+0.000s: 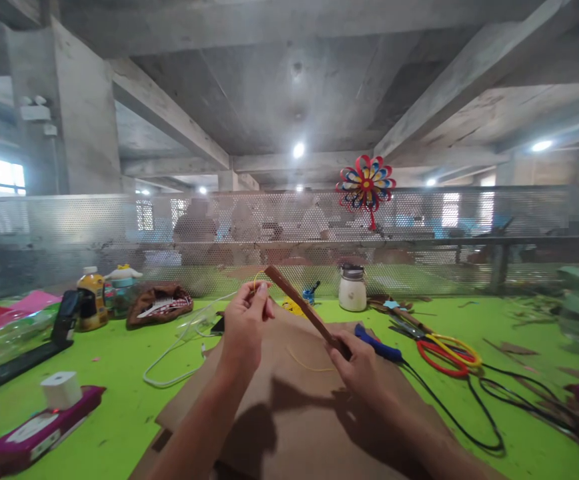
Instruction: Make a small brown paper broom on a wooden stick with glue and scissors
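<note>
My left hand [250, 313] is closed in a pinch on a thin yellow string [258, 274], which loops over to the upper tip of a brown stick [297, 301]. The lower end of that stick is in my closed right hand [354, 363], and it slants up to the left. A loose length of yellow string [304, 365] curves beneath the stick, over the brown cardboard [289, 400] between my forearms. Just beyond my right hand lies a blue-handled tool [378, 343] with a black cord, probably a glue gun; part of it is hidden.
Scissors with red and yellow handles [444, 357] lie on the right. At the back stand a white jar [352, 290] and a perforated metal screen [249, 233] with a paper flower [366, 187]. On the left are a purple power strip [44, 427], a bottle [92, 300] and a white cable [169, 383].
</note>
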### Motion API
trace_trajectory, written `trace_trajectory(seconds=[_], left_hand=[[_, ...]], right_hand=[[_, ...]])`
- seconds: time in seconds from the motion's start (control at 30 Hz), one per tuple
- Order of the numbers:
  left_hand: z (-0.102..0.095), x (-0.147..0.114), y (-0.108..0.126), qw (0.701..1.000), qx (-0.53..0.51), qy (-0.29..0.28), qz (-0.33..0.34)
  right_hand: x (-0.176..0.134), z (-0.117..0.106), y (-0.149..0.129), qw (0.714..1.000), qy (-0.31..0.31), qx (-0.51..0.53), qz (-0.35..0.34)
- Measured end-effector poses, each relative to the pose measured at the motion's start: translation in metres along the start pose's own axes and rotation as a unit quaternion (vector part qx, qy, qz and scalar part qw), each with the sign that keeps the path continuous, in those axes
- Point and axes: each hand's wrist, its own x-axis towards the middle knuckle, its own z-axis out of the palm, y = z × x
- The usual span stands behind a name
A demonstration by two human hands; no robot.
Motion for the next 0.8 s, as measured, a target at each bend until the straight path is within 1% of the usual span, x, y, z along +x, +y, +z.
trace_trajectory(seconds=[0.07, 0.13, 0.3, 0.37, 0.5, 0.63, 0.67, 0.7, 0.73, 0.8], left_hand=[[0.001, -0.001, 0.008, 1.0, -0.008, 0.008, 0.005], [0.002, -0.004, 0.012, 1.0, 0.003, 0.002, 0.015], [0.007, -0.016, 0.017, 0.997, 0.06, -0.036, 0.037], [0.008, -0.021, 0.021, 0.996, 0.071, -0.048, 0.04], [0.011, -0.037, 0.029, 0.993, 0.09, -0.073, 0.029], [0.013, -0.047, 0.029, 0.988, 0.106, -0.11, 0.01], [0.012, -0.046, 0.029, 0.989, 0.094, -0.11, 0.005], [0.01, -0.042, 0.031, 0.993, 0.07, -0.097, -0.002], [0.007, -0.037, 0.034, 0.997, 0.038, -0.073, -0.003], [0.001, -0.024, 0.043, 1.0, -0.019, -0.013, 0.018]], right_hand=[[0.0, -0.001, 0.001, 1.0, 0.009, -0.012, 0.005], [0.0, -0.002, 0.0, 1.0, 0.017, -0.017, 0.007], [0.001, -0.006, -0.006, 0.999, 0.029, -0.013, -0.004], [0.001, -0.007, -0.007, 0.999, 0.034, -0.013, 0.001], [0.002, -0.004, -0.006, 0.999, 0.042, 0.005, 0.02], [0.0, -0.003, -0.014, 0.998, 0.036, 0.043, 0.031], [0.0, -0.002, -0.015, 0.998, 0.034, 0.051, 0.031], [0.0, -0.002, -0.017, 0.997, 0.035, 0.056, 0.03], [-0.001, -0.002, -0.018, 0.997, 0.034, 0.058, 0.028], [-0.002, -0.001, -0.018, 0.998, 0.035, 0.055, 0.026]])
